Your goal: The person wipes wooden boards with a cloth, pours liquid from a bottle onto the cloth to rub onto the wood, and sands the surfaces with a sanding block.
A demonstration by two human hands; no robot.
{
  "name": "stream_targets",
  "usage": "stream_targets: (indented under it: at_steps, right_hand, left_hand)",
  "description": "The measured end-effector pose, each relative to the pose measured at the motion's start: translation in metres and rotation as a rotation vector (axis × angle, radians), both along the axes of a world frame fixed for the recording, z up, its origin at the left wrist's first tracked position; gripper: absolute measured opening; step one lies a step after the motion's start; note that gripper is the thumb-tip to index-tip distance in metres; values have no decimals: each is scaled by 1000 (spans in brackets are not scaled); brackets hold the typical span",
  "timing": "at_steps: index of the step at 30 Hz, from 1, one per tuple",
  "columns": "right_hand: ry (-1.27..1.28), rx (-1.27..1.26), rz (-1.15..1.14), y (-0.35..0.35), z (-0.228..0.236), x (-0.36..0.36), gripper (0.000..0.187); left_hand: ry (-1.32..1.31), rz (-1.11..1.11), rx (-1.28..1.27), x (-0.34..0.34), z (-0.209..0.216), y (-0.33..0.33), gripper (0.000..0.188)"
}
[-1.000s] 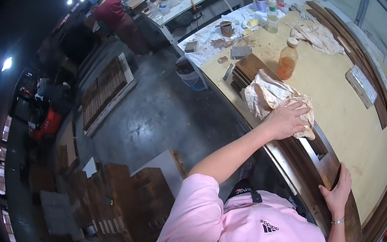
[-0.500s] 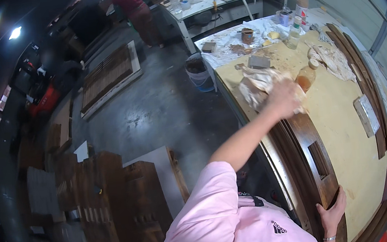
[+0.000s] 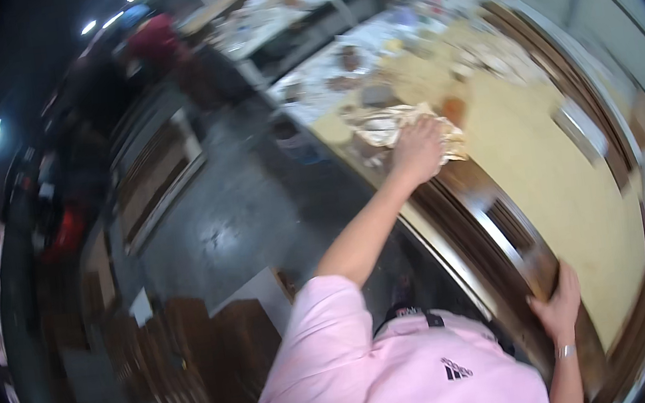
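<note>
My left hand (image 3: 419, 149) is closed on a crumpled whitish cloth (image 3: 379, 124) with yellowish-brown stains. It presses the cloth down at the far end of a dark brown wooden panel (image 3: 530, 263), which has a rectangular slot in its middle. Part of the cloth is hidden under the hand. At the panel's near part my right hand (image 3: 558, 303), with a band on its wrist, grips the right edge, thumb on the top face. Just beyond the cloth stands a blurred bottle with orange-brown liquid (image 3: 454, 109).
The panel lies along the left edge of a yellowish worktable (image 3: 585, 242). A grey block (image 3: 379, 96), another cloth (image 3: 497, 59), a wrapped block (image 3: 581, 129) and long brown strips (image 3: 555, 64) lie on it. Wooden parts (image 3: 185, 331) are stacked at left. A person (image 3: 159, 48) stands far off.
The view has turned and blurred, shifting the worktable left and up in the picture. My left hand remains on the cloth at the panel's far end; my right hand still holds the panel's edge.
</note>
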State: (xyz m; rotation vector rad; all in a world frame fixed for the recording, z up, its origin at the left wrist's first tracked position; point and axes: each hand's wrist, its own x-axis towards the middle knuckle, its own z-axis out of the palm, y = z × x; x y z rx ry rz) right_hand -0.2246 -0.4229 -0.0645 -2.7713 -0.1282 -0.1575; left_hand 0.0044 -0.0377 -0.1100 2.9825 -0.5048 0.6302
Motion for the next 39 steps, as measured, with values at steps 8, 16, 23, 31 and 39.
stream_targets:
  at_steps: [8,16,23,31,39]
  right_hand:
    - [32,37,88,6,19,15,95]
    - [53,28,-62,-78,35,-58,106]
    - [103,37,-160,-132,19,-88,101]
    - [-39,33,-196,-133,10,-94,91]
    - [-50,55,-97,-145,0,-98,93]
  left_hand:
    - [168,-701,-570,-170,20,-169,32]
    - [454,-274,-1716,-90,114,-93,28]
    - [458,-1062,-621,-178,65,-269,45]
    - [291,-893,2,-171,42,-209,61]
    - [335,-1183,-27,-234,44,-316,66]
